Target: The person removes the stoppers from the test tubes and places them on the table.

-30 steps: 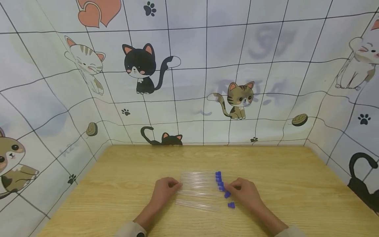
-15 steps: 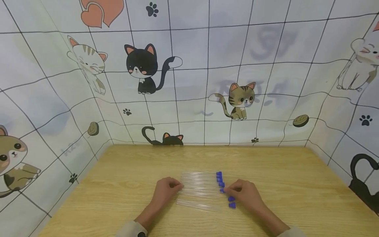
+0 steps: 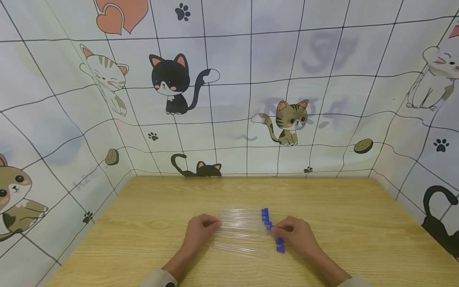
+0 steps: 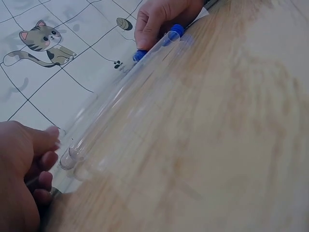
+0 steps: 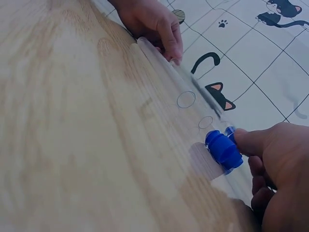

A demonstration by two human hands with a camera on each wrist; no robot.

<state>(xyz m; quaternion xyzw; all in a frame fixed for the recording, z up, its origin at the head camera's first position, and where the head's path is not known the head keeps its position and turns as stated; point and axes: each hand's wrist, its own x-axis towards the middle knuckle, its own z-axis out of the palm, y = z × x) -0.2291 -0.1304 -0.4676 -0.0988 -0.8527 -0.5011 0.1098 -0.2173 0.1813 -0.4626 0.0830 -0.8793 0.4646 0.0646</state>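
Several clear test tubes (image 3: 238, 218) lie side by side on the table, their rounded ends to the left. My left hand (image 3: 199, 234) pinches the rounded end of one with thumb and forefinger. At the open ends, my right hand (image 3: 297, 235) pinches a blue stopper (image 4: 140, 55) against a tube; its fingers partly cover it. Blue stoppers (image 3: 265, 214) line the right ends of the farther tubes. Two loose stoppers (image 3: 280, 245) lie below the right fingertips. In the right wrist view, a loose blue stopper (image 5: 224, 151) sits in front of the thumb.
Nearer the front, another test tube (image 3: 238, 249) lies slightly askew, with no stopper at its right end. The wooden table (image 3: 161, 199) meets a cloth wall (image 3: 229, 139) printed with cats at the back and both sides.
The right hand moved a little right with the pinched stopper, then back left against the tube end. One loose stopper shows more clearly below the fingers. The left hand stays nearly still.
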